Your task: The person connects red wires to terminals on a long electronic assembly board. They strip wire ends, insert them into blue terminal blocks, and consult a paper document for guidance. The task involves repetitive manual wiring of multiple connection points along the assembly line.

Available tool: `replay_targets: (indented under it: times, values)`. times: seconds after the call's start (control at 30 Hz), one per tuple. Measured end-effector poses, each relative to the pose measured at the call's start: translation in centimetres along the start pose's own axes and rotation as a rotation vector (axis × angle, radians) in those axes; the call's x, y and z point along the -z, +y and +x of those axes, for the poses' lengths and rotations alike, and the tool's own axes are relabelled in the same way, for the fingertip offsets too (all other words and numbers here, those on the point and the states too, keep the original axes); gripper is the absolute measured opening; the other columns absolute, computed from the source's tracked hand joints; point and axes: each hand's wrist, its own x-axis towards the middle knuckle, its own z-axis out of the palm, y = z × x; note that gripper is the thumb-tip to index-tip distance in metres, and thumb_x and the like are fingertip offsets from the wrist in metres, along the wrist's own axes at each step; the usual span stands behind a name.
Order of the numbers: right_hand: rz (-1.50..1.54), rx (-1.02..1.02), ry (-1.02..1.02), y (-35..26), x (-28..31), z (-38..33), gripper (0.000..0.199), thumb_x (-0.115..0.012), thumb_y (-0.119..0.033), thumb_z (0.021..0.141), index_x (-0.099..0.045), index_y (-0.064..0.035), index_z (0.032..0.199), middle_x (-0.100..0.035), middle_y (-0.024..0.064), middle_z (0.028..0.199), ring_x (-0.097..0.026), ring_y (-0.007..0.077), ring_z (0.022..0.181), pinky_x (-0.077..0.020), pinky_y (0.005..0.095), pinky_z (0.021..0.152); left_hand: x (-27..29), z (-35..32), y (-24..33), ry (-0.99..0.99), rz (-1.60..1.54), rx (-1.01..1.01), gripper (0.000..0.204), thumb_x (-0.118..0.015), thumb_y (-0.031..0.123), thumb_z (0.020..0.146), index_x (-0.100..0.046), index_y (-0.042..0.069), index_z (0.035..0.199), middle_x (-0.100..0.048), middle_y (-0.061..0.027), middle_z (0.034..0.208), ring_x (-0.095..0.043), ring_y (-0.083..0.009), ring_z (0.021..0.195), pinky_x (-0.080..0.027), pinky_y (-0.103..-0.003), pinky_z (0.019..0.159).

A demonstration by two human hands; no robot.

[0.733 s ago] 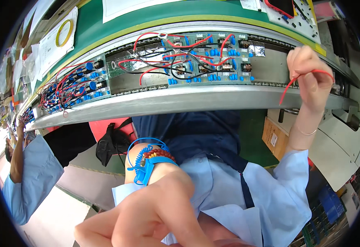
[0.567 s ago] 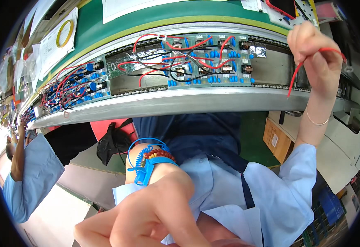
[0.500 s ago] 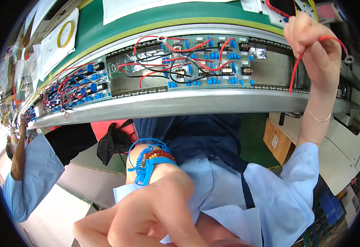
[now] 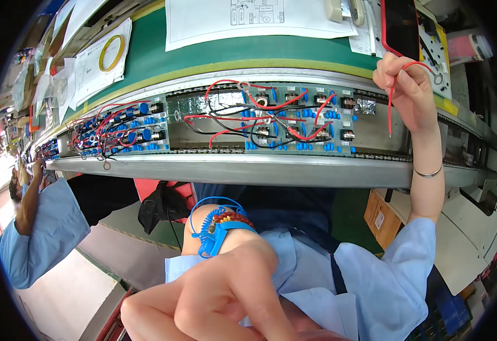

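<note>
Evidently, the right hand, at two o'clock, has thumb and fingers pinched together on a thin red insulated wire; its bare end hangs down while the other arches to a round silver ring terminal. Gripping mid-length presumably leaves both ends free. Between six and seven o'clock, the left hand bends toward the body, fingertips hidden, so whether they meet cannot be told. A blue plastic wrist strap with coiled cord circles that wrist, probably against static. Near one o'clock, pale-green circuit boards sit behind a long grey metal rail, seemingly keeping them aligned.
</note>
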Motion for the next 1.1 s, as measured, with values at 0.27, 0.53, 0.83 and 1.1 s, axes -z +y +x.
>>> replay_targets:
  times: [0.27, 0.53, 0.83, 1.1]
  values:
    - [-0.069, -0.041, 0.058, 0.5, -0.2, -0.1, 0.02, -0.051, -0.017, 0.088, -0.058, 0.0, 0.095, -0.049, 0.0027, 0.081, -0.046, 0.0091, 0.075, -0.0373, 0.0215, 0.066, 1.1, 3.3, 1.4, -0.027, -0.086, 0.364, 0.01, -0.051, -0.003, 0.08, -0.047, 0.003, 0.073, -0.035, -0.0042, 0.079, -0.04, -0.0157, 0.067, -0.06, -0.027, 0.061]
    - [-0.134, -0.044, 0.078, 0.5, -0.5, 0.2, 0.018, -0.05, -0.021, 0.088, -0.058, -0.0063, 0.093, -0.042, -0.0004, 0.074, -0.036, 0.0088, 0.067, -0.0279, 0.0231, 0.062, 0.8, 3.4, 2.0, 0.0, -0.051, 0.357, 0.011, -0.05, -0.003, 0.079, -0.046, 0.003, 0.071, -0.034, -0.0044, 0.079, -0.041, -0.016, 0.067, -0.06, -0.028, 0.062]
    - [-0.134, -0.029, 0.094, 0.4, -0.4, 0.2, 0.017, -0.049, -0.02, 0.089, -0.057, -0.0061, 0.093, -0.041, -0.0002, 0.073, -0.036, 0.0094, 0.067, -0.0282, 0.0235, 0.062, 0.0, 2.7, 1.8, 0.061, -0.026, 0.248, 0.012, -0.051, -0.003, 0.078, -0.046, 0.002, 0.069, -0.034, -0.0046, 0.079, -0.04, -0.0165, 0.066, -0.06, -0.028, 0.061]
    - [-0.145, -0.004, 0.076, 0.5, -0.6, 0.2, 0.017, -0.049, -0.02, 0.089, -0.057, -0.0061, 0.093, -0.041, 0.0001, 0.073, -0.036, 0.0098, 0.067, -0.028, 0.0239, 0.062, 1.4, 3.4, 1.2, -0.105, -0.161, 0.301, 0.014, -0.051, -0.002, 0.079, -0.044, 0.003, 0.068, -0.034, -0.0045, 0.079, -0.039, -0.0164, 0.067, -0.06, -0.028, 0.062]
